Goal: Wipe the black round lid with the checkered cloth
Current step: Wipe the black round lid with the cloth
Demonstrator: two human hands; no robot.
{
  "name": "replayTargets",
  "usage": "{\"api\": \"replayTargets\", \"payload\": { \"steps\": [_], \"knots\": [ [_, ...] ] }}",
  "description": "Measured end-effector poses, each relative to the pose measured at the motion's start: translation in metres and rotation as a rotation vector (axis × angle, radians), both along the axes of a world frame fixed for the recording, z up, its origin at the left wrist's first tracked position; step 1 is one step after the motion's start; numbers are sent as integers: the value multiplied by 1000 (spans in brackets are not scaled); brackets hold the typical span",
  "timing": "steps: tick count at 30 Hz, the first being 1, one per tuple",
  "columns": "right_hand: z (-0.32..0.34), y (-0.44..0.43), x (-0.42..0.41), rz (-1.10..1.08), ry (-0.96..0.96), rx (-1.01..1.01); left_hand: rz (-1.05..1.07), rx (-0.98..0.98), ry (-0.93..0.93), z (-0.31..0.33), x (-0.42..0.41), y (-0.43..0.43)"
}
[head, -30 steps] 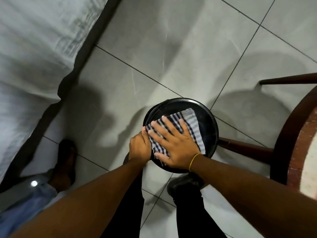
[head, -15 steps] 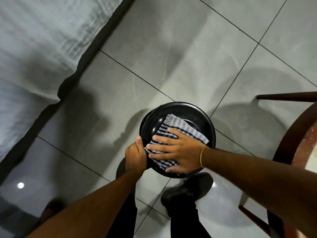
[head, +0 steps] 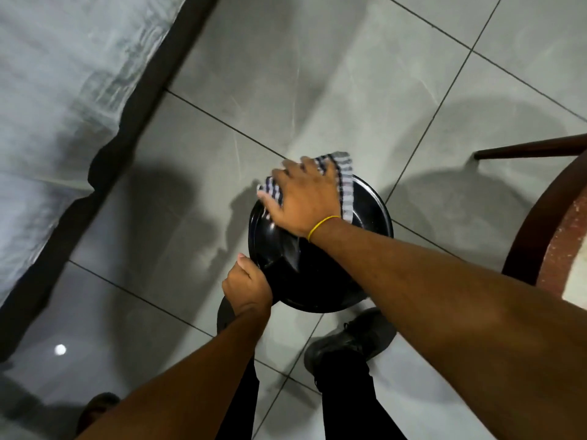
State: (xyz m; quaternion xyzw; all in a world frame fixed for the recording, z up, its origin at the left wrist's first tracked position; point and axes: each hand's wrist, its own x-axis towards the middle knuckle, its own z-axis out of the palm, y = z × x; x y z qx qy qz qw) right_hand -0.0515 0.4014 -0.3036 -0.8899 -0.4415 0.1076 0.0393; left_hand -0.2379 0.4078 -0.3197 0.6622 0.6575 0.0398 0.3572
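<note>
The black round lid (head: pixel 305 281) is held in the air above the tiled floor, its glossy inner side facing me. My left hand (head: pixel 247 285) grips its near-left rim with the thumb on top. My right hand (head: pixel 305 198) lies flat on the checkered cloth (head: pixel 346 192) and presses it against the lid's far rim. The cloth sticks out past my fingers at the far and left edges. My right forearm hides part of the lid's right side.
A dark wooden round table (head: pixel 552 236) with a speckled top stands at the right. A grey-white bed sheet (head: pixel 63 90) with a dark edge hangs at the left. My black shoe (head: pixel 349 341) and dark trousers are below the lid on the grey tiles.
My right hand has slid the cloth from the lid's near-middle up to its far rim. The left hand keeps its grip on the near-left rim.
</note>
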Motion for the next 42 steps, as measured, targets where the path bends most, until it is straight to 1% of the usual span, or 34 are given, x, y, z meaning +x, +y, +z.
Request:
{"api": "replayTargets", "payload": {
  "steps": [2,4,8,10,12,13,15,19,22,25,27,31,33,34,35,37,40,42],
  "knots": [
    [-2,4,2,-183,-23,-32,52,-7,37,-1,2,-1],
    [-5,-3,2,-372,-38,-19,87,-15,44,-2,4,-2],
    [-6,-18,2,-759,-37,-31,47,-4,34,-4,7,-3],
    [-6,-20,0,-842,-11,-40,15,15,46,-4,7,-2],
    [-6,-23,-3,-817,-2,-25,-26,24,58,-5,6,-1],
    [-7,-24,-5,-756,1,-12,-53,28,58,-6,6,0],
    [-8,-30,-12,-536,2,11,-104,46,52,-6,6,2],
    [-10,-57,-31,76,17,97,-136,79,8,-8,5,4],
    [-10,-79,-30,433,24,66,-161,114,7,-12,4,6],
    [-12,-99,-23,764,66,37,-155,107,-19,-14,5,8],
    [-13,-104,-17,872,69,35,-158,108,-27,-14,4,9],
    [-14,-100,-12,898,69,36,-152,98,-36,-11,4,7],
    [-16,-100,-16,808,48,66,-118,84,-26,-10,5,7],
    [-16,-99,-19,691,23,85,-101,74,-20,-9,5,6],
    [-15,-97,-22,515,-5,103,-87,69,-17,-9,5,6],
    [-13,-91,-27,60,-43,94,-64,63,-14,-9,6,5],
    [-11,-78,-34,-614,-105,24,-42,45,-3,-9,7,4],
    [-10,-70,-39,-1036,-134,42,-42,50,-3,-10,7,3]
  ]
}}
